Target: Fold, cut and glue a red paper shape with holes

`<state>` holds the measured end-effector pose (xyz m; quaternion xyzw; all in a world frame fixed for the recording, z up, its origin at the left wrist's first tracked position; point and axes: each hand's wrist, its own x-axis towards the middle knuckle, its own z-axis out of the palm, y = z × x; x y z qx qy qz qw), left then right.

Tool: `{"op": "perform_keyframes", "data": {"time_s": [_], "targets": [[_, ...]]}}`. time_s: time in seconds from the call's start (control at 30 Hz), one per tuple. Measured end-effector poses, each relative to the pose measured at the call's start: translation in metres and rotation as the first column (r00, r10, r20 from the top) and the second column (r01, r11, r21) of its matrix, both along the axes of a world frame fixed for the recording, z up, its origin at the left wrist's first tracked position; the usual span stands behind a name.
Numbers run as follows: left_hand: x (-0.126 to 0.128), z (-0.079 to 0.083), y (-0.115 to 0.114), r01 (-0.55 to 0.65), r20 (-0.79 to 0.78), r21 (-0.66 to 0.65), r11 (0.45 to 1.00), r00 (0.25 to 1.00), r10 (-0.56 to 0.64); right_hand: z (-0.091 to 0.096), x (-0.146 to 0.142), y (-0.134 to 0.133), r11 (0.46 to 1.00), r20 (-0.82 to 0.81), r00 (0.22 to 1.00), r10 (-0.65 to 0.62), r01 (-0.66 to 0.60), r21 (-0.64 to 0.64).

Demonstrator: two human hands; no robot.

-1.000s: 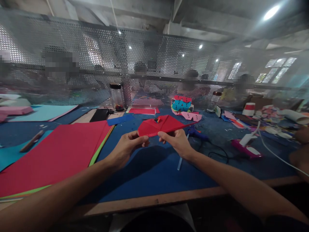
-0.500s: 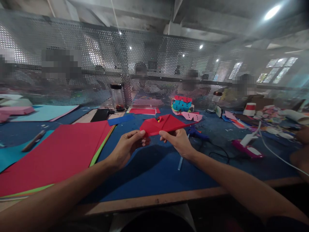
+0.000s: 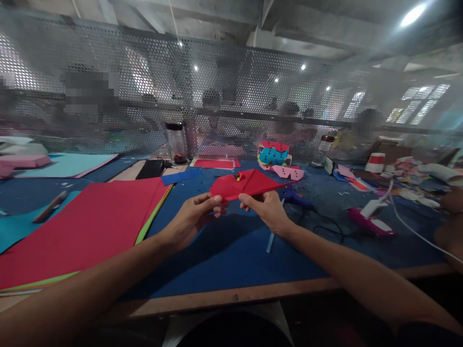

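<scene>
A folded red paper piece (image 3: 249,184) is held up above the blue table mat (image 3: 231,250) in the middle of the view. My left hand (image 3: 191,217) pinches its near left edge with thumb and fingers closed. My right hand (image 3: 265,208) pinches the near right edge in the same way. A small coloured bit sits on the top fold of the paper. Both forearms reach in from the lower corners.
A stack of large red and green sheets (image 3: 87,226) lies at the left. A blue glue gun (image 3: 294,198) and a pink one (image 3: 369,219) with cables lie at the right. A jar (image 3: 176,143), paper masks (image 3: 273,155) and scraps line the perforated screen (image 3: 231,96); people sit beyond.
Both hands and the red paper have risen slightly and drifted a little right; the grip is unchanged.
</scene>
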<state>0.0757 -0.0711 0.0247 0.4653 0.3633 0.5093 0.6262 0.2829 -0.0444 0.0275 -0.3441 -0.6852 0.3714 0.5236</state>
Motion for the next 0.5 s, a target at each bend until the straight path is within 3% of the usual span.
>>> {"op": "perform_keyframes", "data": {"time_s": [0.17,0.5], "targets": [[0.0042,-0.0062,-0.0037,0.099,-0.007,-0.050,0.994,0.995,-0.099,-0.0011,-0.0025,-0.0035,1.000,0.045,0.999,0.019,-0.019,0.006],[0.0022,-0.0042,-0.0016,0.007,0.009,-0.005,1.000,1.000,-0.007,0.0014,-0.0007,-0.0064,0.999,0.001,1.000,0.016,-0.016,0.049]]}}
